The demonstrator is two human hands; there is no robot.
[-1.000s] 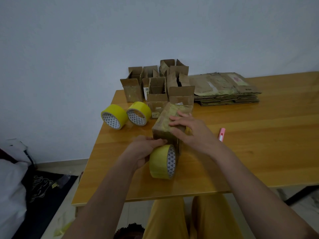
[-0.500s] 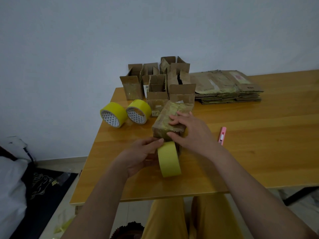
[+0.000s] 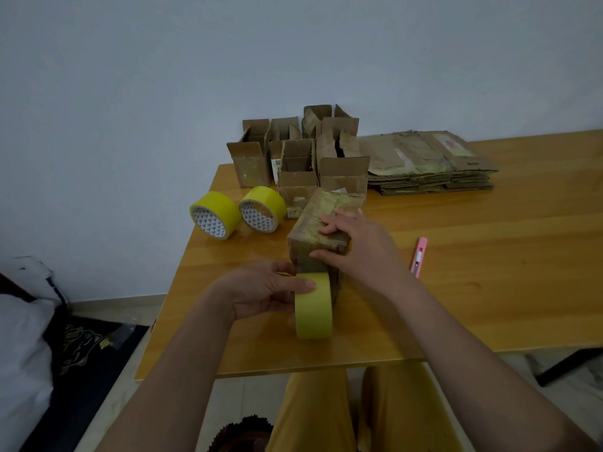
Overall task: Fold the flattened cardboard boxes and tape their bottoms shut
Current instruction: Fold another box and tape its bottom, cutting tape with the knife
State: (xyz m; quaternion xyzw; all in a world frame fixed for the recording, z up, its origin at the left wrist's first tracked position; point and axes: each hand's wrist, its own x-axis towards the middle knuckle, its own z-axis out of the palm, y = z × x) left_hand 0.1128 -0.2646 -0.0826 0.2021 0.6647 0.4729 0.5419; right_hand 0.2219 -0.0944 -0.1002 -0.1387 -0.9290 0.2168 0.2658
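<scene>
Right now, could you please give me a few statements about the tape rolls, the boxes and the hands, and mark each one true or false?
1. The left hand holds a yellow tape roll near the table's front edge. True.
2. The right hand rests on the box being taped. True.
3. Three spare tape rolls lie by the folded boxes. False: two spare rolls lie there.
4. The pink cutter is in the right hand. False: it lies on the table, to that hand's right.
5. The stack of flattened boxes sits right of the folded boxes. True.
</scene>
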